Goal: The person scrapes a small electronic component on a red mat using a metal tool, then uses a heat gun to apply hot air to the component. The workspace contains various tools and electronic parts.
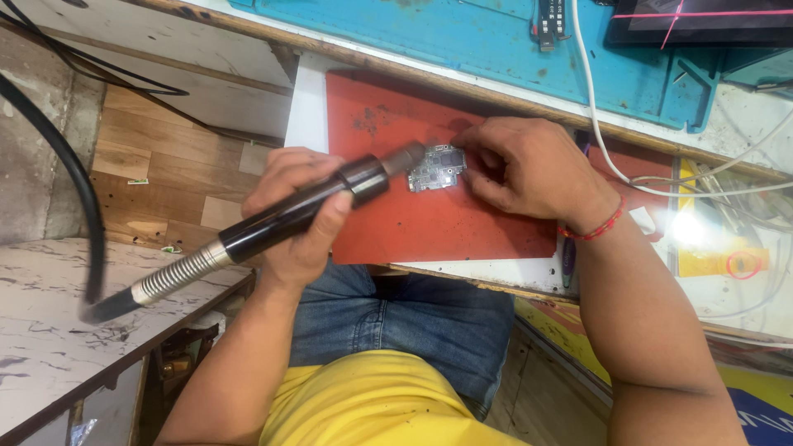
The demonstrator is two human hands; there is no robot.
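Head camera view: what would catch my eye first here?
Probably the black hot-air wand gripped in the left hand, its nozzle aimed at a small circuit board on the red mat at the centre. The right hand, with a red thread bracelet at its wrist, steadies the board's right edge. A teal mat lies behind.

Our left hand (pixel 299 211) is curled in a full fist, thumb lying across the front, knuckles turned up toward us, with the bare forearm running straight back to our body. Our right hand (pixel 520 169) lies palm down, fingers bent and fingertips pinched together at the left, wrist flexed, and its forearm angles back and out to our right.
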